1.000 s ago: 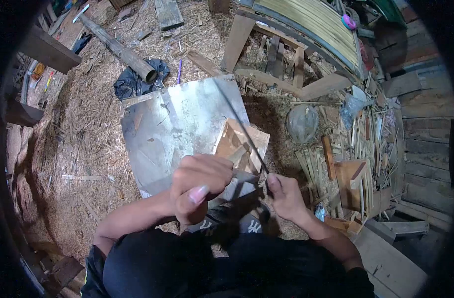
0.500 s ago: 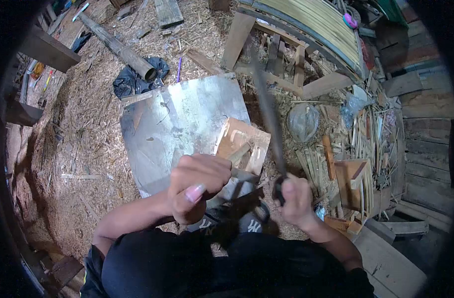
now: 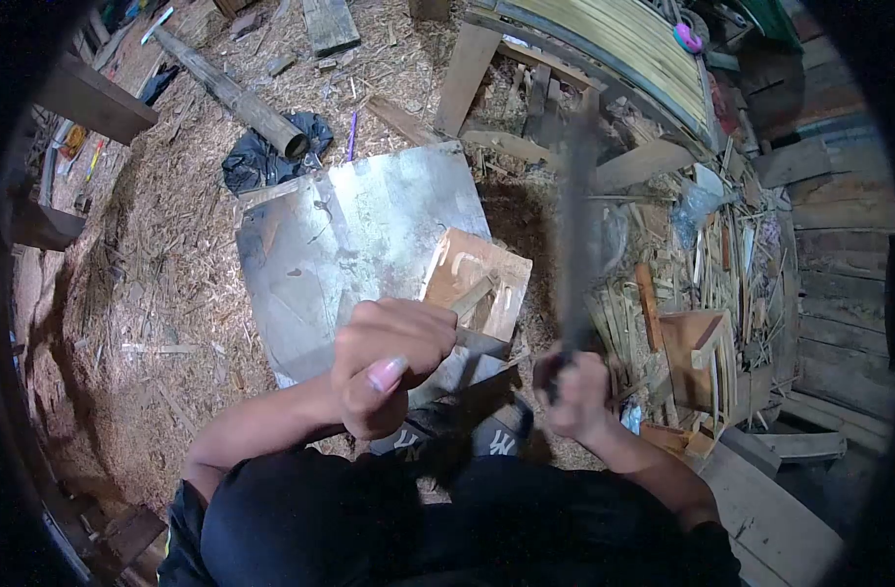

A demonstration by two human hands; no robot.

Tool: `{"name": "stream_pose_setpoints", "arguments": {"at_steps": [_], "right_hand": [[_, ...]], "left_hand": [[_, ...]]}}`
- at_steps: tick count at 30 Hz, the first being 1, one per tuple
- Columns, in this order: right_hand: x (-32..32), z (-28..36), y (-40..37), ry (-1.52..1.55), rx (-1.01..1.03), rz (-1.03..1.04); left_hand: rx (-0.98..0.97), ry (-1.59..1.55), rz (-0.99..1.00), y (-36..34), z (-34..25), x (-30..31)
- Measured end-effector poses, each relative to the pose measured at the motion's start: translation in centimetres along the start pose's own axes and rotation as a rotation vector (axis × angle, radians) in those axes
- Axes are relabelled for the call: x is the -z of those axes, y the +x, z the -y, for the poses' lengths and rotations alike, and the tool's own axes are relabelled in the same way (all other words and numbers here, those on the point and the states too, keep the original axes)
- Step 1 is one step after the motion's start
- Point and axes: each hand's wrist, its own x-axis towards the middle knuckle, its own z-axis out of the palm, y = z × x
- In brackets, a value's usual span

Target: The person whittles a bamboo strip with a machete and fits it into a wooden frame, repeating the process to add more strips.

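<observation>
My right hand (image 3: 576, 393) is closed round the dark handle of a machete (image 3: 574, 235). Its long blade points up and away from me, smeared by motion. My left hand (image 3: 393, 362) makes a fist, thumb outward. A narrow wood strip (image 3: 475, 295) sticks out past its knuckles; most of the grip is hidden. Under the strip's far end lies a wooden block (image 3: 457, 264) with a worn, hollowed top. That block rests at the near right corner of a grey metal-like sheet (image 3: 359, 225).
Wood shavings (image 3: 173, 264) cover the floor. A slatted bamboo frame (image 3: 604, 49) stands at the upper right. A wooden box (image 3: 687, 367) and loose sticks lie to the right. A hollow pole (image 3: 232, 93) rests by a black plastic bag (image 3: 261, 161). My shoes (image 3: 501, 435) are close below the block.
The machete blade has swung to the right and become more upright and blurred. My right hand has shifted slightly left. My left hand and the block stay almost in place.
</observation>
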Motion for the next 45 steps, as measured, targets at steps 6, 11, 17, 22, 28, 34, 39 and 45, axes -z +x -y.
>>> {"name": "stream_pose_setpoints", "arguments": {"at_steps": [6, 11, 17, 22, 28, 34, 39, 45], "right_hand": [[-0.1, 0.3, 0.8, -0.416, -0.238, 0.05], [0.1, 0.2, -0.1, -0.295, -0.003, 0.044], [1.1, -0.8, 0.2, -0.33, -0.311, -0.043], [0.3, 0.4, -0.6, 0.04, -0.07, -0.027], [0.0, -1.0, -0.2, -0.318, -0.207, 0.027], [-0.3, -0.8, -0.7, 0.093, 0.062, -0.043], [0.0, -0.4, -0.1, -0.318, -0.315, -0.032], [0.1, -2.2, -2.0, 0.09, 0.0, -0.04]], "left_hand": [[0.031, 0.028, -0.031, 0.0, -0.2, -0.3], [0.042, 0.026, -0.023, 0.1, -0.3, 0.0], [0.048, 0.035, -0.024, -0.1, -0.2, 0.1], [0.049, 0.007, -0.04, 0.2, -0.2, -0.1], [0.064, 0.016, -0.02, -0.2, 0.0, 0.3], [0.079, 0.001, -0.018, -0.1, -0.4, 0.3], [0.066, 0.004, -0.029, -0.5, -0.1, 0.5], [0.074, 0.006, -0.021, 0.0, -0.3, 0.4]]}}
